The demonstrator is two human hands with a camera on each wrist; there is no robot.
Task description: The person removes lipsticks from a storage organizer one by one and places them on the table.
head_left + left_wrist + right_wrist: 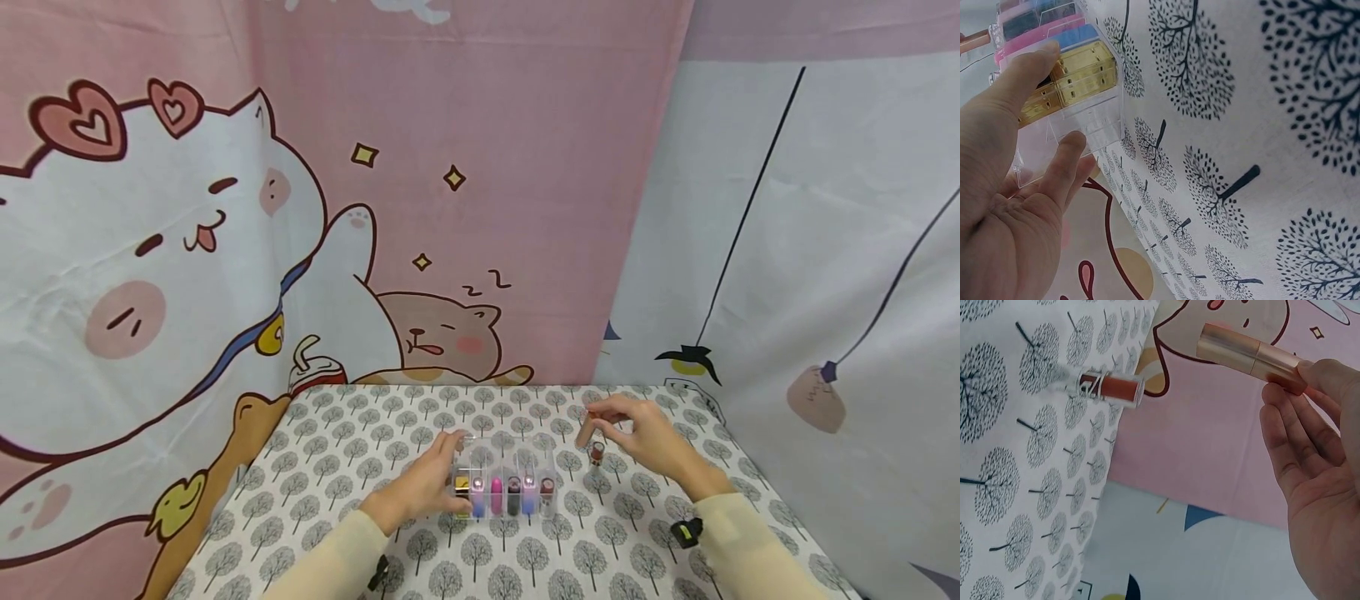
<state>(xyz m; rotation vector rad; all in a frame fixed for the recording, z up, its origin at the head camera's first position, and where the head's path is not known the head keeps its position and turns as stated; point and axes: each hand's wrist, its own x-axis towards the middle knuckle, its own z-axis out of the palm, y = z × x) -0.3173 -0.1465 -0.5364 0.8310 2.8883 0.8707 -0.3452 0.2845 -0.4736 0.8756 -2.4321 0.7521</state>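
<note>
A clear plastic lipstick organizer [504,454] stands on the table, its front row filled with several lipsticks of different colours. My left hand [427,483] grips the organizer's left side, thumb at the front by a gold lipstick [1085,74] and fingers along the side wall. Between thumb and fingertips, my right hand [637,429] pinches one end of a rose-gold lipstick tube [1250,357], held tilted above the table to the organizer's right. Beneath that hand, a clear-cased lipstick with a reddish-brown body [1113,387] stands upright on the cloth, apart from the fingers.
Covering the table is a white cloth printed with grey trees [480,554]. A pink curtain with cartoon animals [525,208] hangs behind the table's back edge, and a pale curtain [750,250] hangs along the right side.
</note>
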